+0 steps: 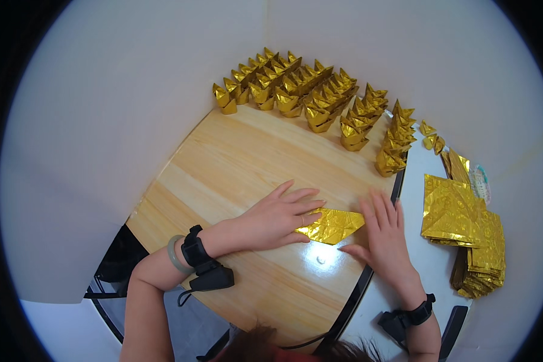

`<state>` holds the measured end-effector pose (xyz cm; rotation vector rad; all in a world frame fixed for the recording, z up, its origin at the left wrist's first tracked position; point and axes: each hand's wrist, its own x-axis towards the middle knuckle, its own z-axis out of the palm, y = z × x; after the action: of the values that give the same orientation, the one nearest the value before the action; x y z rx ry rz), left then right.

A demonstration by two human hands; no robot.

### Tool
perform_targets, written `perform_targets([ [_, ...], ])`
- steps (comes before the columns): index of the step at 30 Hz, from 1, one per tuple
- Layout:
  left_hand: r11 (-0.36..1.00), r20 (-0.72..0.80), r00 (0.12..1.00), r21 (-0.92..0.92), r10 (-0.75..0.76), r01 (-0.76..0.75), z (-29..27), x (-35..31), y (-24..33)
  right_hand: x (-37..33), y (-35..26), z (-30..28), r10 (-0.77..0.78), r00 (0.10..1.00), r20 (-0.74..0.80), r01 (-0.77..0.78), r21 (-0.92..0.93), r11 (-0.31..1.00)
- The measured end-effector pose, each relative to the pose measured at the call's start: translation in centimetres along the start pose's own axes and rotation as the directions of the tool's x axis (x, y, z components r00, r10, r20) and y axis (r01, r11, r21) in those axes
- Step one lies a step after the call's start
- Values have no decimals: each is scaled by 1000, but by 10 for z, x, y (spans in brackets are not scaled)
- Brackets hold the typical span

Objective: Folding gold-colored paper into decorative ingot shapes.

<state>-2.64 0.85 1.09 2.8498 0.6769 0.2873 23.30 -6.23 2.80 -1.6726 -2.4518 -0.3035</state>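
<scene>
A folded piece of gold foil paper (332, 225) lies flat on the wooden tabletop between my hands, its right end tapering to a point. My left hand (280, 216) rests over its left end with the fingers stretched out. On the right end, my right hand (382, 238) lies with fingers extended and the thumb apart below the paper. Beyond my hands, folded gold paper ingots (323, 111) stand in several nested rows along the far edge of the table.
To the right, a white surface (425, 265) carries stacks of gold foil sheets (452, 211), a few small gold pieces (429, 140) and a pale oval item (481, 184). A dark strip (357, 295) edges the wooden table (223, 157). White walls enclose the far side.
</scene>
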Motion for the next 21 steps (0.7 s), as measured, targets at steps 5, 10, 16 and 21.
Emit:
perform_targets([
  [5,990,-192,977,-85,97,-115,-4,2,0,7,-10,-8,-209,977,37,175,415,893],
  [10,985,-195,972,-85,131,-149,-6,3,5,8,-10,-5,-197,978,-66,207,267,941],
  [16,985,-179,975,-88,133,-151,-7,3,8,7,-6,3,-264,954,-140,297,345,890],
  [21,983,-138,981,-106,135,-150,-9,6,13,5,-6,3,-341,924,-176,382,345,857],
])
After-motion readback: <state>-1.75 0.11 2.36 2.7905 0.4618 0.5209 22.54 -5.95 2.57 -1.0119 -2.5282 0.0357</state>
